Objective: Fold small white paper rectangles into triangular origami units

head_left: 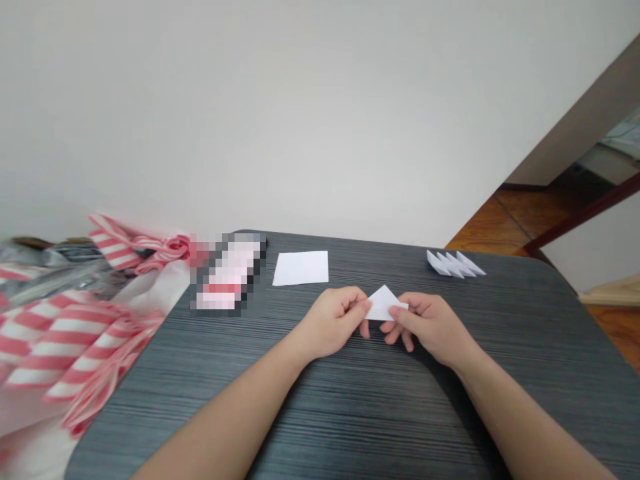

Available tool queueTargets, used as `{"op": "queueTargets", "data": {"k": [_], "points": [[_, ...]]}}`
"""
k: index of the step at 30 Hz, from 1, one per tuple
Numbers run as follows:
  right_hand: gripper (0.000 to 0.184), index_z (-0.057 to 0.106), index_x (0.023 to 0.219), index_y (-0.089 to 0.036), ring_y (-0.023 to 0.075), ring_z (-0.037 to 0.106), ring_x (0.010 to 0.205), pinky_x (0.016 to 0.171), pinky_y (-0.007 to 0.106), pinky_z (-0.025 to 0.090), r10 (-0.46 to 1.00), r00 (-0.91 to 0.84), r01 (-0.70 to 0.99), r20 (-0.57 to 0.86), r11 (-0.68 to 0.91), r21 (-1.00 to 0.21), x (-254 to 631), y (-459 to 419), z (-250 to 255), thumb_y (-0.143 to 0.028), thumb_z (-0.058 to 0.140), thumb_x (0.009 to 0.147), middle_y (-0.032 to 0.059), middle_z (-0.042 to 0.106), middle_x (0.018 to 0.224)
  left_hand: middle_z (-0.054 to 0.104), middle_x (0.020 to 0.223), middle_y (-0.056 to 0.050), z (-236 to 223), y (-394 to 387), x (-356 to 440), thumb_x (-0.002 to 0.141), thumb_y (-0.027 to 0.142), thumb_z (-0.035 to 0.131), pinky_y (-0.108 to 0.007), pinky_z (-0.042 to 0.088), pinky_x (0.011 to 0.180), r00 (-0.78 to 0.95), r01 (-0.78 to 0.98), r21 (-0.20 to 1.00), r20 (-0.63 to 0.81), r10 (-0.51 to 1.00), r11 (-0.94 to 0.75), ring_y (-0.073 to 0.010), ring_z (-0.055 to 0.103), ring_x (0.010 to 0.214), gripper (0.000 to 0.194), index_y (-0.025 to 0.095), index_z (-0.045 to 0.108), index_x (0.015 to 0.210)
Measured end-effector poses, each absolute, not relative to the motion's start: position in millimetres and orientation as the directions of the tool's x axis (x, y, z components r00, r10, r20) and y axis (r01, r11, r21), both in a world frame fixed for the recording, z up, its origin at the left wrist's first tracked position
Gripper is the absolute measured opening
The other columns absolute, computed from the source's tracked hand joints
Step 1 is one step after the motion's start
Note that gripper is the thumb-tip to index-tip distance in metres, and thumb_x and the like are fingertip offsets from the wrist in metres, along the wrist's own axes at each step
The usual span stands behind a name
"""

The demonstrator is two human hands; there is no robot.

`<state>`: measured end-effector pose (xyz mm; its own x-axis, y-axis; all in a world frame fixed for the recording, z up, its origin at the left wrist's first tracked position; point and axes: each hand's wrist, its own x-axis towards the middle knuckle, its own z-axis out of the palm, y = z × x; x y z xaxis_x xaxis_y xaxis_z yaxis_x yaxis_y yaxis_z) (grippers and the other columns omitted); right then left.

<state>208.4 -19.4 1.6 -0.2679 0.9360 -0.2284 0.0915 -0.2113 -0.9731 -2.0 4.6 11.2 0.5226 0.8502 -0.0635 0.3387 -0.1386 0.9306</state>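
Note:
Between my two hands is a small piece of folded white paper (383,303) with a triangular top pointing away from me. My left hand (343,317) pinches its left corner between thumb and fingers. On the other side, my right hand (423,320) grips the right part, thumb on top and several fingers curled beneath. The paper is held over the dark table, partly covered by my thumbs. Beyond my left hand lies a flat stack or sheet of white paper (301,268). Several folded white paper pieces (455,264) rest in a row beyond my right hand.
The dark wood-grain table (320,413) stands against a pale wall (320,120). A blurred-out rectangular object (230,270) lies at its far left. Red-and-white striped cloth (65,340) is heaped beside the left edge. Brown floor tiles (493,223) show at the right.

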Motion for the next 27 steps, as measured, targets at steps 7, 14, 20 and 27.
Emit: {"op": "queueTargets", "data": {"k": [7,14,20,27], "points": [[0.033,0.063,0.076,-0.015,0.0163,0.072,0.056,0.038,0.018,0.045,0.938,-0.253,0.103,-0.235,-0.216,-0.971,210.6,-20.5,2.4,-0.045,0.068,0.086,0.0079,0.076,0.070,0.066,0.063,-0.001,3.2,5.7,-3.4,0.097,0.036,0.046,-0.020,0.031,0.048,0.515,0.284,0.952,-0.049,0.856,-0.117,-0.0078,0.045,0.046,0.032,0.015,0.060,0.076],[0.033,0.064,0.079,-0.015,0.0174,0.073,0.058,0.039,0.019,0.045,0.925,-0.283,0.128,-0.254,-0.226,-0.966,204.0,-22.5,4.6,-0.047,0.066,0.087,0.0084,0.076,0.074,0.068,0.065,-0.001,9.3,3.8,1.6,0.091,0.032,0.057,-0.019,0.037,0.052,0.545,0.265,0.957,-0.046,0.837,-0.120,-0.0092,0.053,0.054,0.025,0.015,0.061,0.074],[0.033,0.063,0.078,-0.015,0.0184,0.074,0.059,0.037,0.019,0.044,0.916,-0.303,0.118,-0.264,-0.239,-0.964,203.2,-21.9,2.7,-0.047,0.067,0.086,0.0093,0.077,0.076,0.069,0.065,-0.001,13.7,2.8,1.4,0.093,0.030,0.055,-0.019,0.036,0.052,0.554,0.273,0.955,-0.061,0.830,-0.112,-0.0086,0.052,0.052,0.026,0.015,0.061,0.072],[0.034,0.061,0.075,-0.016,0.0166,0.072,0.053,0.035,0.019,0.043,0.939,-0.244,0.065,-0.244,-0.235,-0.970,209.9,-21.1,1.1,-0.047,0.067,0.087,0.0081,0.077,0.072,0.066,0.064,-0.001,4.3,5.2,-0.5,0.095,0.039,0.051,-0.020,0.031,0.047,0.528,0.212,0.977,-0.089,0.844,-0.030,-0.0077,0.044,0.046,0.031,0.015,0.061,0.078]]}}
